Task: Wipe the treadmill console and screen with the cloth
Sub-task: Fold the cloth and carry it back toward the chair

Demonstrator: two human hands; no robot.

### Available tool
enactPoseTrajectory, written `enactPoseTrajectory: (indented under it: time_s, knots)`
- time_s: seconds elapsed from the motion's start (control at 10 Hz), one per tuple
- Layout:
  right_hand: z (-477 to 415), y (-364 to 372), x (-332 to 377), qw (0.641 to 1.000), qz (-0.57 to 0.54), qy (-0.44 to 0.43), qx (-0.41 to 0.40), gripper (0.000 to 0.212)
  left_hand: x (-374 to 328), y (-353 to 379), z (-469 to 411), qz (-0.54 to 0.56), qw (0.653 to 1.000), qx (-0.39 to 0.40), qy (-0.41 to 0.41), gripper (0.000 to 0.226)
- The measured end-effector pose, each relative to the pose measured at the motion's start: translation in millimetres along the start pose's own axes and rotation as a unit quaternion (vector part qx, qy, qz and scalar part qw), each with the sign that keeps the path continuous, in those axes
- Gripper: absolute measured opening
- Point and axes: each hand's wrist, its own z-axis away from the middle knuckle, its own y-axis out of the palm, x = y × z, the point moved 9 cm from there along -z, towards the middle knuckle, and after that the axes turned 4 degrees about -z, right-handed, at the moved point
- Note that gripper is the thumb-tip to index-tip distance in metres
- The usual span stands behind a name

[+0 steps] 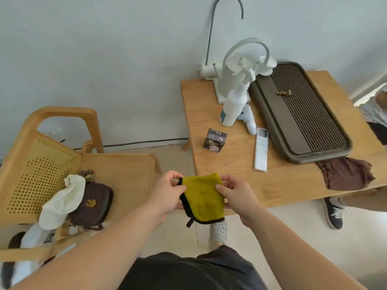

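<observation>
Your left hand [167, 193] and right hand [236, 195] pinch the yellow cloth [203, 197] above a wooden table [282, 181], chair [125, 170] alongside, pale wall [125, 59] behind

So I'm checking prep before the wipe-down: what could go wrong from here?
The cloth is only pinched at its edges by the left hand and right hand, so it could slip and fall to the floor. The spray bottle stands near the table edge; a careless reach might tip it.
</observation>
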Motion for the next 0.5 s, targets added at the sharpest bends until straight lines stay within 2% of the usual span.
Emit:
enactPoseTrajectory:
  time_s: [0.2, 0.4, 0.5]
  knots:
    - [-48.1, -44.9, 1.0, 0.993, 0.083, 0.023, 0.086, 0.015, 0.6, 54.2, -20.8, 0.050, 0.993, -0.075, -0.081, 0.016]
    - [-74.2, -54.4, 0.0, 0.960, 0.249, -0.002, 0.127, 0.053, 24.0, 63.0, -21.6, 0.019, 0.982, -0.135, -0.130, 0.051]
    - [-73.8, -54.9, 8.5, 0.951, 0.280, -0.018, 0.129, 0.052, 21.4, 53.1, -18.9, 0.025, 0.979, -0.161, -0.121, 0.047]
